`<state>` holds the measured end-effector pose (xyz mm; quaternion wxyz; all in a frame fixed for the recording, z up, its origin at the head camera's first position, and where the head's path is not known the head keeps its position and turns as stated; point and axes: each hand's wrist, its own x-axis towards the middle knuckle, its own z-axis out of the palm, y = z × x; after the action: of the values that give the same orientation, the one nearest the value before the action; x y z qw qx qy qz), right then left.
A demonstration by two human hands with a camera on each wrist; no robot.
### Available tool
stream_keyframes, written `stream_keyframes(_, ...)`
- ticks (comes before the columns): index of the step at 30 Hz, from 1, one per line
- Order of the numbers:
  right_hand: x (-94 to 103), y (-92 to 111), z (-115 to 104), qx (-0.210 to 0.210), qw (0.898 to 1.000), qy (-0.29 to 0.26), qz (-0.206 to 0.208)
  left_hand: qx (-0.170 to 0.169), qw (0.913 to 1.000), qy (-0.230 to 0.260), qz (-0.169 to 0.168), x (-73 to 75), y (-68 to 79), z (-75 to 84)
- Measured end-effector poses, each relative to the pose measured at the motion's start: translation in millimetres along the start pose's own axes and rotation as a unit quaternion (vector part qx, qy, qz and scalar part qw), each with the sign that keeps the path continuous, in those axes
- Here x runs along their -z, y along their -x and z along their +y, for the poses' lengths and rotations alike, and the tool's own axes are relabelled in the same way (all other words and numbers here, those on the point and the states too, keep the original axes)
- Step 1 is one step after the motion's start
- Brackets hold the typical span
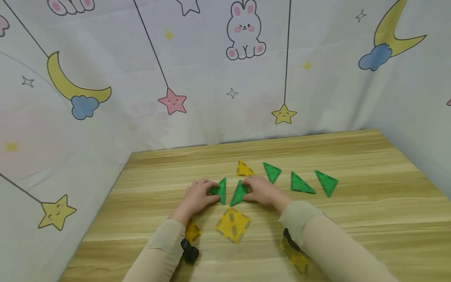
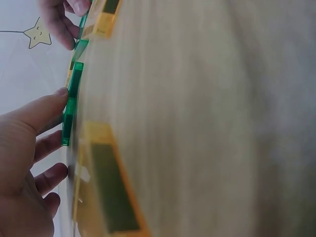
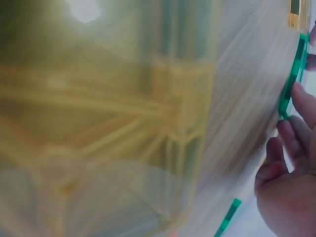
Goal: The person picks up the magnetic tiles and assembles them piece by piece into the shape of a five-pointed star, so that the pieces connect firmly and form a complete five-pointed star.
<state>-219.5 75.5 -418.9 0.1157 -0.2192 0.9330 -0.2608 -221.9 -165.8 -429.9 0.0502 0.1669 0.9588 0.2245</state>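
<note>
In the head view my left hand pinches a green see-through triangle tile between thumb and fingers. My right hand does the same with a second green triangle tile. Both tiles lie low over the wooden table with their long edges facing each other and a narrow gap between them. Just in front of them lies a yellow diamond shape of magnetic tiles. The left wrist view shows the thumb at the edge of the left green tile. From the right wrist, the right green tile appears edge-on at the fingertips.
Behind the hands lies a yellow triangle tile. Three green triangles, the nearest a small one, are spread to the right. Yellow tiles sit beneath the left wrist, others beneath the right forearm. A printed white curtain borders the table.
</note>
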Motion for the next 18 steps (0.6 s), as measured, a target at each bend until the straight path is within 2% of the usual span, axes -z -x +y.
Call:
stream_keyframes(6, 1.5, -6, -1, 0.018, 0.999, 0.030, -0.011, 0.005, 1.0000, 0.006, 0.000, -1.2, -0.5, 0.5)
stream_keyframes(10, 1.3, -11, -3, 0.015, 0.998, 0.048, -0.025, 0.007, 1.0000, 0.006, -0.005, -0.7, -0.1, 1.7)
stream_keyframes(18, 0.6, -19, -9, 0.020, 0.998, 0.043, -0.041, -0.007, 1.0000, -0.005, -0.005, -3.6, -3.3, 4.4)
